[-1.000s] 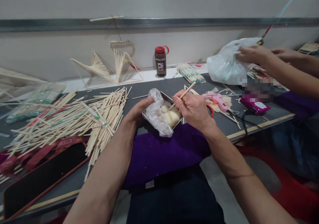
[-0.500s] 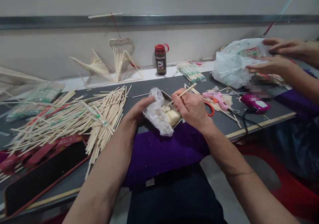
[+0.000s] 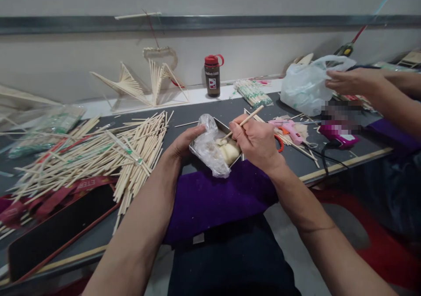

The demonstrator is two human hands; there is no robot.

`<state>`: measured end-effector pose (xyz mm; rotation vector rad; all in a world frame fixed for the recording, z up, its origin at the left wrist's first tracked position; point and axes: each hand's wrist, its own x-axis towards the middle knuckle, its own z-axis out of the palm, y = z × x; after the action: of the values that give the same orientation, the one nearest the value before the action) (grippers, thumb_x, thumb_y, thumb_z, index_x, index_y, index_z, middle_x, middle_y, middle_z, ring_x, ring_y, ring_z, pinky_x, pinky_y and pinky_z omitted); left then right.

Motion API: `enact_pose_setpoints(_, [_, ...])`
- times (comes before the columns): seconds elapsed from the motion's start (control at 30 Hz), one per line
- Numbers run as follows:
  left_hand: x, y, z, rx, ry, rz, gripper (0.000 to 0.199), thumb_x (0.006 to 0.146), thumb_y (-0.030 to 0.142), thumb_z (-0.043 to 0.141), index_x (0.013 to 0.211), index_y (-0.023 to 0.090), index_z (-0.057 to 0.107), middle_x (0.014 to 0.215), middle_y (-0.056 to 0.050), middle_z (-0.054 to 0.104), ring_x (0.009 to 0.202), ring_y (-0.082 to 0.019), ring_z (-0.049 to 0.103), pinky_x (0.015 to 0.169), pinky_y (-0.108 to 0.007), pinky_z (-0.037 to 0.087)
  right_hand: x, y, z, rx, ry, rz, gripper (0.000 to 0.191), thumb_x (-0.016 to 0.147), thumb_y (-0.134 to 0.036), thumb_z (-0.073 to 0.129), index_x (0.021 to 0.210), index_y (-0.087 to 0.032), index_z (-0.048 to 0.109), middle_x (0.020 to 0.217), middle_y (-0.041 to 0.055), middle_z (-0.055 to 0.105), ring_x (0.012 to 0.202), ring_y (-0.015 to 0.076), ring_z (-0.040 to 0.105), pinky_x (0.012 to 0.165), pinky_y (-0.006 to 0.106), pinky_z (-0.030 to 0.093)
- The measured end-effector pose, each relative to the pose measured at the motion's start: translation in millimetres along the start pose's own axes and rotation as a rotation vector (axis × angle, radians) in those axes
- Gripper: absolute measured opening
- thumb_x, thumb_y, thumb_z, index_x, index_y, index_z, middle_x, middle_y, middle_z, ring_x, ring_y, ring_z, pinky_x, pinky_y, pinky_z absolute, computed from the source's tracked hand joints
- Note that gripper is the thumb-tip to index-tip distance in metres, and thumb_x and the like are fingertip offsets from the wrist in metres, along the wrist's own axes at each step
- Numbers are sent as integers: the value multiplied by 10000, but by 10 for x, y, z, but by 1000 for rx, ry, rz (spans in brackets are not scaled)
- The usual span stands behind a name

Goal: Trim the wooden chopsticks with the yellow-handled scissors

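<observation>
My left hand (image 3: 186, 144) is wrapped round the left side of a small metal tin (image 3: 235, 161), close above the purple cloth (image 3: 217, 204). Clear crumpled plastic (image 3: 212, 149) covers the tin's left part, and a pale, creamy lump (image 3: 229, 152) lies in the right part. In my right hand (image 3: 255, 138) a thin wooden stick (image 3: 253, 115) is pinched between the fingers. The stick's lower end reaches down into the tin, at the pale stuff. Orange scissor handles (image 3: 279, 142) show just beside my right hand, partly hidden by it.
Loose wooden sticks (image 3: 98, 155) and a phone (image 3: 62, 230) lie at the left. Behind stand stick models (image 3: 126, 85) and a bottle (image 3: 212, 76). At right are a pink glue gun (image 3: 289, 129), a magenta device (image 3: 338, 133) and another person's hands (image 3: 358, 83) at a white plastic bag (image 3: 302, 87).
The other person's hands have shifted on the white bag, which now stands more upright with its handle raised. My right hand and the stick have moved very slightly; my left hand still holds the tin.
</observation>
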<state>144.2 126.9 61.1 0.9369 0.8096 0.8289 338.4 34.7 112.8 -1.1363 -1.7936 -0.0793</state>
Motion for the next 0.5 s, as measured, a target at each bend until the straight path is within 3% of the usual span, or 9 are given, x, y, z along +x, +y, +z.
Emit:
enact_pose_setpoints(0.23, [6,-33,-4,-31,-62,8,378,715,409,766,945,115,708,796,-79,728,634,-193,642,618,-294,507,109,-64,43,-135,-67,45,313,984,-330,402,842,-164,626,755,59,697,643,146,608,612,278,394])
enact_pose_setpoints(0.5, [48,-32,-30,-34,-57,-10,252,807,344,720,918,121,685,753,-17,721,627,-149,633,612,-242,499,54,-99,174,-238,-277,99,393,1013,-353,310,934,-136,628,885,134,727,804,252,690,672,333,384])
